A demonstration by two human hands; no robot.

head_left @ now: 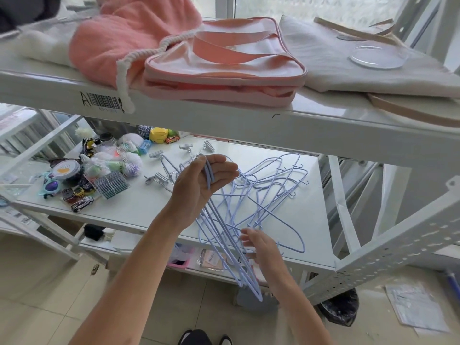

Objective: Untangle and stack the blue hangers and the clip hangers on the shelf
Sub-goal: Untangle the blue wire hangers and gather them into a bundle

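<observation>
At frame centre, the left hand (201,180) is raised palm-up, fingers curled around hooks of several blue hangers (224,235) hanging tangled below. Lower right, the right hand (258,245) is spread open against their wires. Clip hangers (171,155) lie on the shelf (149,207) behind.

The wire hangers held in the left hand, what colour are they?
Pale blue wire hangers, clearest in the head view.

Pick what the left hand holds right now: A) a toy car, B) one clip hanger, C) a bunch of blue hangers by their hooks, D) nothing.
C: the left hand grips the hooks of several blue hangers, which hang down past the shelf edge.
</observation>
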